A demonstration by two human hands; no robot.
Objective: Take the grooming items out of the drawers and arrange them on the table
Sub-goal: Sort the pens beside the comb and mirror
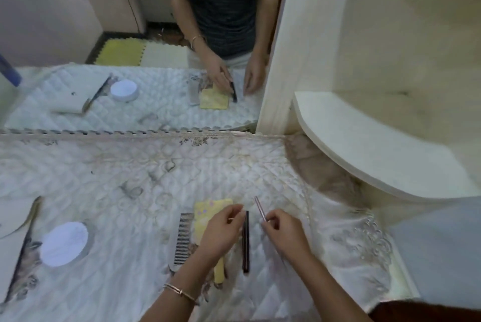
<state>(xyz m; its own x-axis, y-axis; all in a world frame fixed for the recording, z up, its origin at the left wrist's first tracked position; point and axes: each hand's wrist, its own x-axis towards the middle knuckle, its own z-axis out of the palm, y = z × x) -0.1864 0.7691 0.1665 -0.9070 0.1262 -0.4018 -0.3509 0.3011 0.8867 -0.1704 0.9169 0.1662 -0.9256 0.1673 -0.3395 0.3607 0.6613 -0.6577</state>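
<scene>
Head view: right hand pinches thin stick, left hand curled beside dark bar

Lower centre of frame. Right hand (285, 235) pinches the near end of a thin pink metallic stick (259, 207) between thumb and forefinger tips; the rest of the stick juts up and left from the grip, tilted, its far end clear of the hand. Cannot tell if that far end touches the cloth.

Left hand (221, 229), thin gold bracelet (182, 293) on the wrist, has its fingers curled with thumb and forefinger tips close together. Cannot tell if it holds anything. Its fingertips sit just left of the top end of a dark slim flat bar (246, 242), which lies flat and upright in frame between the two hands, apart from the pink stick.

Yellow paddle-shaped item with a handle (208, 208) lies partly under the left hand, handle poking out below the wrist. Grey fine-toothed comb (183, 238) lies just left of it, touching or nearly so. White round flat container (65, 243) sits well apart at lower left.

All rest on a white quilted table cover (130, 165). Wall mirror (78, 9) fills the upper left, cream curved shelf (377, 144) at right.
</scene>
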